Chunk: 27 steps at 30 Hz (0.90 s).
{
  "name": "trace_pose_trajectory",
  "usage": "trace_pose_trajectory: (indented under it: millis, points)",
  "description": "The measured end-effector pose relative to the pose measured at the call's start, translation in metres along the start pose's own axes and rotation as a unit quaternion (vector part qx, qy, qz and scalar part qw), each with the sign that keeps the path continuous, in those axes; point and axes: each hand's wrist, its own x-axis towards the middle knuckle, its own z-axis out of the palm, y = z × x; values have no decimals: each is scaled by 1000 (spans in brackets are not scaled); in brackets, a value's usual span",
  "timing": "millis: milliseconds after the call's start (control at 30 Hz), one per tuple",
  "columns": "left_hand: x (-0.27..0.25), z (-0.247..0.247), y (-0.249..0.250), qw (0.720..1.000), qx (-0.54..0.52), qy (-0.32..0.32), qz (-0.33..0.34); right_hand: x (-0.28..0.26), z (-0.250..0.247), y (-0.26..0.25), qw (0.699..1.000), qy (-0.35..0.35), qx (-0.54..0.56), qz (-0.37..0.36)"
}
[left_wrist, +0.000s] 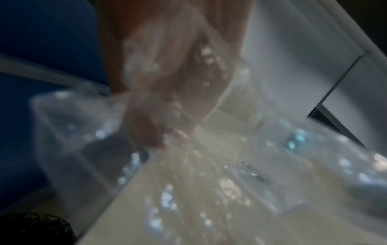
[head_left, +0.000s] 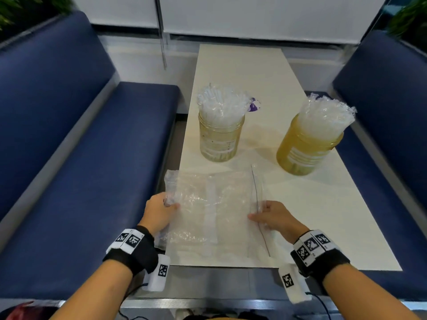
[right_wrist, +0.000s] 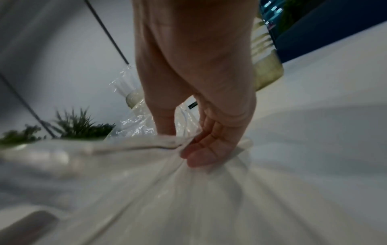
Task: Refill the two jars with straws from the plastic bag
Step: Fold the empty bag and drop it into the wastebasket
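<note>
I'm looking down at the plastic bag (head_left: 215, 211), which lies flat and crinkled on the near end of the white table (head_left: 323, 215), its left edge spilling over the table's side. My left hand (head_left: 159, 212) has a closed grip on that left edge: the fingers curl round a bunched fold of film, and in the left wrist view the plastic wraps right over them, though that picture is blurred. My right hand (head_left: 275, 218) sits at the bag's right side, close to the dark line of its seal. In the right wrist view the thumb and fingers (right_wrist: 201, 149) pinch a gathered ridge of the film, so that grip is narrow and holding plastic.

Beyond the bag stand the two jars, both packed with wrapped straws that stick up above their rims. The left jar (head_left: 218, 139) stands upright, just past the bag's far edge. The right jar (head_left: 305, 148), more amber, stands well apart from it near the table's right edge. A small purple scrap (head_left: 253, 107) lies behind the left jar. Blue benches (head_left: 92, 158) flank the table on both sides.
</note>
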Motion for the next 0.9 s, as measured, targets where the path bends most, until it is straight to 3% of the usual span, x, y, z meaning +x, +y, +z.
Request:
trace_pose_trajectory:
  millis: [133,300,500,567,633,733,767,833,900]
  points:
    - [-12,-19,24,988,-130,-72,49,-6,-2,-6,996,-54,58,-33]
    - [-23,-50,53,959,-186,-165,134,-32,-21,-18,967,-165,157,-118]
    - [-39,-65,80,939,-228,-214,141,-40,-55,-36,951,-97,162,-246]
    - [-41,-64,81,940,-210,-231,140,-41,-64,-42,932,-125,182,-287]
    - [-42,-67,84,930,-246,-259,87,-42,-70,-43,919,-142,145,-337]
    - [-51,-75,85,880,-365,-303,-7,-46,-81,-40,918,-80,103,-374]
    - [-55,-77,84,876,-363,-319,-18,-50,-82,-42,916,-64,95,-385]
    - [-63,-74,86,890,-292,-350,5,-58,-74,-46,914,-47,76,-396]
    - [-69,-66,90,919,-252,-302,40,-60,-68,-42,913,-18,50,-405]
